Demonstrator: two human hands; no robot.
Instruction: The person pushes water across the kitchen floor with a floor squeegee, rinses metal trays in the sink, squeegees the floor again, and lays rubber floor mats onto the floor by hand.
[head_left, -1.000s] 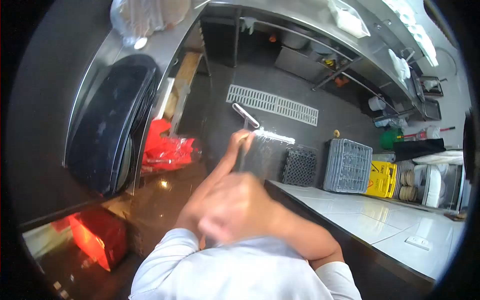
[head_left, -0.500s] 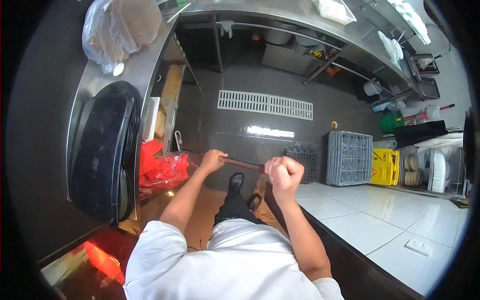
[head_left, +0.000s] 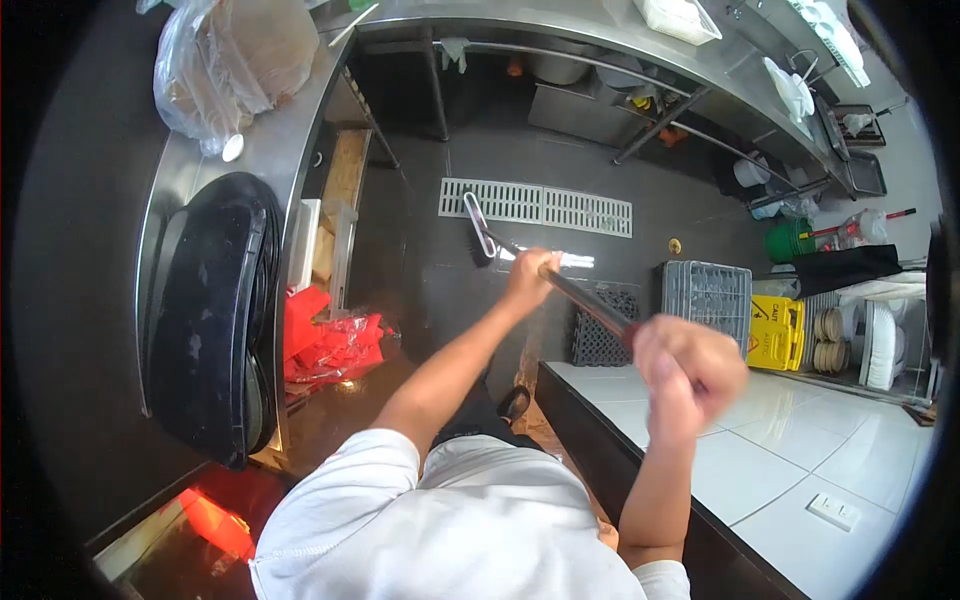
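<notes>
A long-handled floor brush (head_left: 478, 228) reaches out over the dark wet floor, its white-edged head just below the left part of the white drain grate (head_left: 500, 200). My left hand (head_left: 532, 278) is wrapped round the middle of the shaft. Higher up, at the dark red end of the handle, my right hand (head_left: 690, 375) is closed, slightly blurred, above the edge of the white tiled ledge (head_left: 780, 425). Beneath the shaft lies a black perforated mat (head_left: 605, 325).
Left, a steel counter (head_left: 285, 130) bears black trays (head_left: 205, 320), with red plastic bags (head_left: 345, 345) underneath. A grey crate (head_left: 707, 300), a yellow caution sign (head_left: 773, 330) and a green bucket (head_left: 788, 240) stand right. A counter with pipe legs (head_left: 435, 90) spans the back.
The brush head has swung from beside the red bags forward to the drain grate. Both my hands have moved right with the handle, my left hand also forward.
</notes>
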